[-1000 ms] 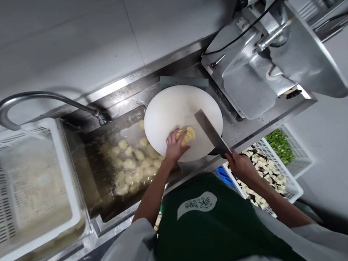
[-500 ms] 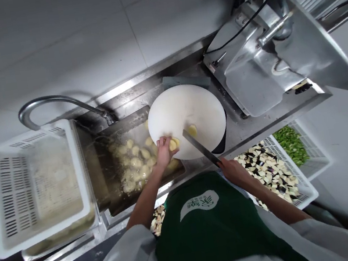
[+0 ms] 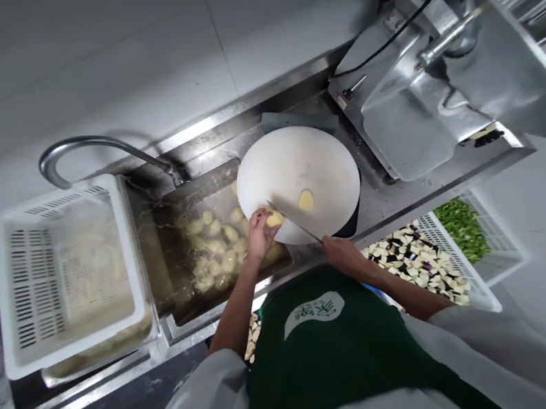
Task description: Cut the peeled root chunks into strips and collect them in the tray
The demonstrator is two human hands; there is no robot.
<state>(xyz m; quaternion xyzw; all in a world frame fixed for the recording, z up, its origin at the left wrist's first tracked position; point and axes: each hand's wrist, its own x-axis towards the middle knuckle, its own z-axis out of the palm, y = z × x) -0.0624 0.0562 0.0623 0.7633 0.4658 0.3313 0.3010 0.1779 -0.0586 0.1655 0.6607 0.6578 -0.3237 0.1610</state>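
A round white cutting board [image 3: 297, 158] lies on the steel counter, overlapping the sink. My left hand [image 3: 258, 231] pins a yellow potato piece [image 3: 274, 218] at the board's near left edge, fingers curled over it. My right hand [image 3: 340, 254] grips the handle of a cleaver [image 3: 292, 221], whose blade is edge-down right beside that piece. Another cut potato half [image 3: 306, 200] lies alone on the board to the right of the blade.
The sink [image 3: 211, 243] holds several peeled potatoes in water under a curved tap [image 3: 101, 149]. A white slotted crate [image 3: 66, 267] sits at left, a steel slicing machine [image 3: 440, 79] at right. Crates of diced eggplant [image 3: 419, 264] and chopped greens [image 3: 461, 222] stand below the counter.
The cleaver swung from lying flat at the right of the board to edge-down beside the held piece. My left hand drew one piece toward the board's edge, leaving a half behind.
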